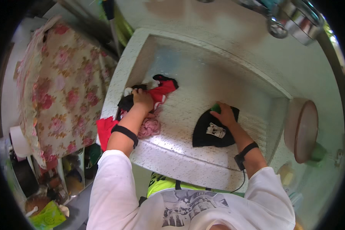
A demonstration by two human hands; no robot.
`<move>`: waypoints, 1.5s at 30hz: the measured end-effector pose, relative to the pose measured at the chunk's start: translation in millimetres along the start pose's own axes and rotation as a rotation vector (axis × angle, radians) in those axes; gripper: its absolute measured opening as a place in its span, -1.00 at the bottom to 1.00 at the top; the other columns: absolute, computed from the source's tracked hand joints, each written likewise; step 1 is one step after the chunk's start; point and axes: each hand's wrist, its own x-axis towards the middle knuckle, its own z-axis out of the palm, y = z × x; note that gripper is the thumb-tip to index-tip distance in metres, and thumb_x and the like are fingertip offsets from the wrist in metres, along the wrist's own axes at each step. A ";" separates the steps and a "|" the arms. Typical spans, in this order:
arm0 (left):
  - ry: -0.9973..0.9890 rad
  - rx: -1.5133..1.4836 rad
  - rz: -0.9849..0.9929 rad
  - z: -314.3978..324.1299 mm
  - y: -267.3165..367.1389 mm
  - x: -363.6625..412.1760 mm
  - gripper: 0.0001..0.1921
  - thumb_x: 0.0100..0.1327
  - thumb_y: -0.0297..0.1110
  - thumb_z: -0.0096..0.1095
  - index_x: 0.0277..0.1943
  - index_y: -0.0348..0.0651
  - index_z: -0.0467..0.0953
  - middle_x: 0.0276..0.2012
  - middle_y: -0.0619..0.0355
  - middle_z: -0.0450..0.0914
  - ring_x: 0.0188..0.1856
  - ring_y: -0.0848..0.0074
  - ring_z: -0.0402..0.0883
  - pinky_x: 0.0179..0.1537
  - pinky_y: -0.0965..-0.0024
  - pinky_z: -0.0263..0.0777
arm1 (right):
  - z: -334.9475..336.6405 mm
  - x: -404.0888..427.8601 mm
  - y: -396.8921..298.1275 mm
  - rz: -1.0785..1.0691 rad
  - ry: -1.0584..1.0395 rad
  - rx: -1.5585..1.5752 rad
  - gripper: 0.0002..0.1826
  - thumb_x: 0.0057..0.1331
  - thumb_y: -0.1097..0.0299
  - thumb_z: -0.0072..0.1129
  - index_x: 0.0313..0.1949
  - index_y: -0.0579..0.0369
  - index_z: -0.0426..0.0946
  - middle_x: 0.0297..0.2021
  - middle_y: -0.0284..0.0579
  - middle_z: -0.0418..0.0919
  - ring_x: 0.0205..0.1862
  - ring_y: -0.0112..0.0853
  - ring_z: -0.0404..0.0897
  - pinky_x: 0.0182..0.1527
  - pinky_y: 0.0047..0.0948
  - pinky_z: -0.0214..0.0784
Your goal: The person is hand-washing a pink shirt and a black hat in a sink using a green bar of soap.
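Note:
A speckled stone wash sink (pixel 189 161) lies before me. My left hand (pixel 143 99) rests on a heap of clothes at the sink's left side, its fingers partly hidden; whether it grips any cloth is unclear. The heap has a red and black garment (pixel 166 87), a black cloth (pixel 126 103) and a crumpled pink cloth (pixel 149 126). On the ribbed right part of the sink, a black fabric piece with a white print (pixel 201 129) lies spread flat. My right hand (pixel 225 115) holds a green object (pixel 216 108), perhaps soap or a scrubber, against its upper part.
A red cloth (pixel 105 130) hangs over the sink's left rim. At the right stands a round basin (pixel 306 132) against the wall. Metal pots (pixel 302 24) hang at the upper right. A flowered cloth cover (pixel 72 86) and shelves with kitchen things are at the left.

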 end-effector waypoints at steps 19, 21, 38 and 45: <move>-0.021 -0.009 0.469 -38.2 61.3 1.9 -0.52 0.32 -0.05 0.10 0.13 -0.18 0.64 0.26 -0.09 0.48 0.34 0.10 0.37 0.31 -0.04 0.23 | 3.5 -25.6 25.0 -0.002 0.136 -0.094 -0.21 0.21 -0.16 0.35 0.29 0.07 0.39 0.05 0.17 0.55 0.12 0.07 0.51 0.15 0.00 0.35; -0.004 0.017 0.510 -40.0 40.1 -43.4 -0.54 0.28 0.04 0.21 0.08 -0.06 0.69 0.17 -0.01 0.59 0.26 0.12 0.47 0.37 -0.01 0.14 | 3.5 -20.7 19.8 -0.052 0.189 -0.052 -0.20 0.18 -0.13 0.40 0.28 0.08 0.40 0.05 0.16 0.55 0.12 0.05 0.51 0.14 -0.02 0.36; 0.046 0.465 0.394 23.9 72.6 -36.9 -0.49 0.33 -0.26 -0.05 0.26 -0.36 0.49 0.36 -0.14 0.39 0.38 0.17 0.35 0.52 -0.08 -0.16 | 2.6 -22.1 22.9 0.007 0.182 -0.041 -0.16 0.21 -0.21 0.33 0.30 0.10 0.37 0.12 0.16 0.53 0.18 0.04 0.47 0.19 0.01 0.32; 0.227 -0.591 0.914 26.4 177.0 -120.1 -0.36 0.29 -0.17 0.23 0.35 -0.36 0.35 0.45 -0.11 0.26 0.49 0.10 0.20 0.47 0.04 0.07 | 19.7 -2.4 10.6 -0.046 0.158 -0.082 -0.18 0.20 -0.18 0.36 0.27 0.15 0.42 0.11 0.18 0.53 0.18 0.07 0.47 0.20 0.00 0.32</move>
